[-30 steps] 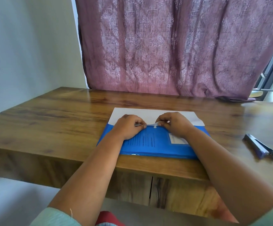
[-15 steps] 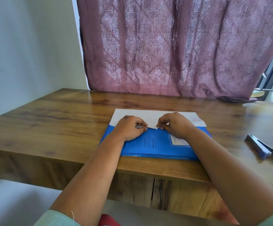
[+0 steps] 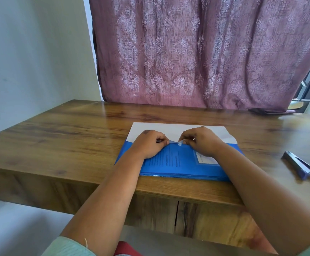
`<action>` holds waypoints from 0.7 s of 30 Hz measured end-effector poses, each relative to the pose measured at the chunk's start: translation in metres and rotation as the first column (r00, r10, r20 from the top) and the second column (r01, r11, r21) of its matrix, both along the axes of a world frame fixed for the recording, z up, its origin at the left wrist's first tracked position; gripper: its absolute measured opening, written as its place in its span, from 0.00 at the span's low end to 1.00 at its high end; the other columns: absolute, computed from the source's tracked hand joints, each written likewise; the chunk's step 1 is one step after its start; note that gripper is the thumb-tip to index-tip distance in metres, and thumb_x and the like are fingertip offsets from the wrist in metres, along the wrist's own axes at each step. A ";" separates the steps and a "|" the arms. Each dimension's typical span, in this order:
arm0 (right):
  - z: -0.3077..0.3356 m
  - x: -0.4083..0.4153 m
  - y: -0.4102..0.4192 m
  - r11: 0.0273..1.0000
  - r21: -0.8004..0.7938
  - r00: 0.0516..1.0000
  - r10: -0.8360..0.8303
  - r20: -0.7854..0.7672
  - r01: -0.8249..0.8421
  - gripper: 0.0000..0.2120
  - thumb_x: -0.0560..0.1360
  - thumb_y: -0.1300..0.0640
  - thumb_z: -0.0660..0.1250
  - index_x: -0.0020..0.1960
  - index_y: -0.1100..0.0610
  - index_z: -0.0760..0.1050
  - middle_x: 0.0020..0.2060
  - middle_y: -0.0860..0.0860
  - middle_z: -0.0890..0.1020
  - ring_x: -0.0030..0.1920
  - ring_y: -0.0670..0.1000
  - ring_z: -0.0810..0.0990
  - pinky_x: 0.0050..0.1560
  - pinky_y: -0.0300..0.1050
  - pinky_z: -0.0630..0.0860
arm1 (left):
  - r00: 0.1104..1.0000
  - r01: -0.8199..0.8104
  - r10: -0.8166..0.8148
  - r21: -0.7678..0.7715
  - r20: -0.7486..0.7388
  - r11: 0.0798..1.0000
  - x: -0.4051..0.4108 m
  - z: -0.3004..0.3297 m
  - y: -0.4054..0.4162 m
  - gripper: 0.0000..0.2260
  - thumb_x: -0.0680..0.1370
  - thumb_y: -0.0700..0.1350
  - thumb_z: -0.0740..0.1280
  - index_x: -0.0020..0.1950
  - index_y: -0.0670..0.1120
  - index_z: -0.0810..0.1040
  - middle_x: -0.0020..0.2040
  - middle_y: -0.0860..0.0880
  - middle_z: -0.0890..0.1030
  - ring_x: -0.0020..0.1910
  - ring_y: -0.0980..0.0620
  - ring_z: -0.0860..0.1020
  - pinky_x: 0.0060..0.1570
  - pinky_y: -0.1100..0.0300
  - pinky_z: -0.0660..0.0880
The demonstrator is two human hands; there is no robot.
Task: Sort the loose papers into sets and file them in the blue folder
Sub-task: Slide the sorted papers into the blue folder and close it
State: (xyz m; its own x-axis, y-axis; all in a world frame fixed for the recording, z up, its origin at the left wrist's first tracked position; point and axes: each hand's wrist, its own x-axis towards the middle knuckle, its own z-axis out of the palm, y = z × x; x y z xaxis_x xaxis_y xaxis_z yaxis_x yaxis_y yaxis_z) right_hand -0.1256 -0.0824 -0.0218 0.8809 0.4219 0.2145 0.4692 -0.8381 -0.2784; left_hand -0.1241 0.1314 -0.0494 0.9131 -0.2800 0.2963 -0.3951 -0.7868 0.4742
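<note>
At the table's [image 3: 58, 145] near edge lies the blue folder [image 3: 178, 163]; my left hand [image 3: 148, 145] pins its mouth, my right hand [image 3: 200, 143] pinches what seems its snap, closing the papers [image 3: 169, 128] in.

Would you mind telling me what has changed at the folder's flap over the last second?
Very little. Both hands kept working at the snap; the right hand now pinches the clear flap right at the button, and the left hand still holds its edge. The blue folder, white sheet and stapler stayed put.
</note>
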 end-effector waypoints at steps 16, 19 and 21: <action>0.005 0.003 0.009 0.996 -0.089 0.999 -0.034 -0.042 0.030 0.10 0.77 0.64 0.65 0.52 0.53 0.82 0.53 0.48 0.82 0.51 0.49 0.78 0.55 0.44 0.78 | 0.999 0.005 -0.006 -0.020 -0.054 1.000 -0.001 0.002 -0.001 0.11 0.79 0.52 0.67 0.57 0.51 0.83 0.56 0.54 0.83 0.55 0.56 0.77 0.58 0.57 0.74; 0.004 0.004 0.010 0.990 -0.139 1.000 -0.024 -0.006 0.023 0.11 0.77 0.65 0.66 0.53 0.54 0.82 0.53 0.48 0.82 0.52 0.48 0.78 0.56 0.43 0.77 | 0.998 0.002 -0.004 -0.028 -0.070 1.000 -0.002 0.004 -0.002 0.10 0.78 0.51 0.68 0.57 0.51 0.83 0.56 0.54 0.83 0.55 0.56 0.77 0.58 0.58 0.74; 0.005 0.004 0.011 0.988 -0.152 1.000 -0.012 0.001 0.012 0.10 0.77 0.65 0.65 0.53 0.54 0.81 0.53 0.48 0.82 0.52 0.49 0.78 0.55 0.43 0.76 | 0.997 -0.002 0.000 -0.025 -0.078 1.000 -0.003 0.004 -0.002 0.11 0.78 0.51 0.68 0.57 0.50 0.83 0.56 0.54 0.83 0.55 0.56 0.78 0.58 0.58 0.74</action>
State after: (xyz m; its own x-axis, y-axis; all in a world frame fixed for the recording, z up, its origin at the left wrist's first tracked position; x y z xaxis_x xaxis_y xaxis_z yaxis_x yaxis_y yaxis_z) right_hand -0.1213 -0.0719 -0.0166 0.8862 0.4388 0.1488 0.4587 -0.8762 -0.1478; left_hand -0.1267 0.1297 -0.0454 0.9339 -0.2727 0.2312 -0.3556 -0.7745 0.5232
